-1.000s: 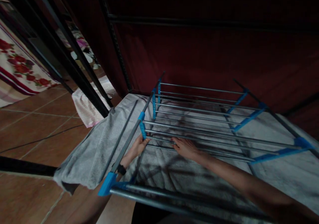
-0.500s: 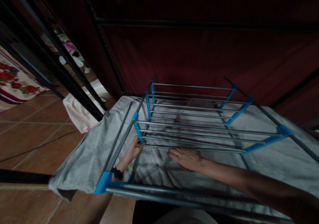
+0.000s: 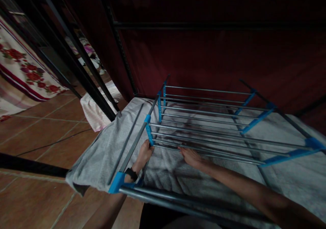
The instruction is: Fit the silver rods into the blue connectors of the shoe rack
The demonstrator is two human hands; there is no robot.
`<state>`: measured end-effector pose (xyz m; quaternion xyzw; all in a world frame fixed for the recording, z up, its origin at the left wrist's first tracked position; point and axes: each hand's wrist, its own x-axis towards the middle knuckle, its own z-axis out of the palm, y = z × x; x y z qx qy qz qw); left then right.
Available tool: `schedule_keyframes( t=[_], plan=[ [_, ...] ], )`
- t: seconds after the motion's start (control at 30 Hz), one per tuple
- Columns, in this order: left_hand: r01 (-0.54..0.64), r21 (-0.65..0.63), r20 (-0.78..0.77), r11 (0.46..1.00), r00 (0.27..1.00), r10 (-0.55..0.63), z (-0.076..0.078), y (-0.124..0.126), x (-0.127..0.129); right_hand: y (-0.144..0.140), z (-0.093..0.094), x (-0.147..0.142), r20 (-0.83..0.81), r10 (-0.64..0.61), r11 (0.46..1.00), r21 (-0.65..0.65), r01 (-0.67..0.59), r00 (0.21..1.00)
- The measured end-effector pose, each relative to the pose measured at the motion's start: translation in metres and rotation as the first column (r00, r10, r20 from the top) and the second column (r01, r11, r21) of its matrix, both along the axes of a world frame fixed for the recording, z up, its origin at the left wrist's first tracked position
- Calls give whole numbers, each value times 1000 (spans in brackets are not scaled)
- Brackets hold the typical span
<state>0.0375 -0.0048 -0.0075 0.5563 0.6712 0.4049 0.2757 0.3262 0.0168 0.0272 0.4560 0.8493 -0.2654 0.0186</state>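
Right hand (image 3: 190,156) sliding forward since half second ago, fingertips now reaching nearest steel rail of drying rack (image 3: 211,120). Lying flat, fingers extended, palm down on grey towel (image 3: 107,144), gripping nothing. Left hand (image 3: 144,154) staying put, fingers curling against blue clip (image 3: 149,134) at rack's left bar; whether closing fully around it, cannot tell. Towel spreading across lower tier, under rails, left edge drooping over terracotta floor (image 3: 38,137). Black wristband (image 3: 131,173) showing on left wrist.
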Motion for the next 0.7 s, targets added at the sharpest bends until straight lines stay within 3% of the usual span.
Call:
schedule_keyframes(
  t=[0.27, 0.7],
  plan=[
    [20, 3, 53, 1000, 998, -20, -3, 2, -5, 1, 2, 1, -22, -29, 999, -39, 28, 999],
    [113, 28, 74, 993, 991, -115, -5, 3, -9, 1, -6, 5, -8, 25, 999, 38, -25, 1000]
  ],
)
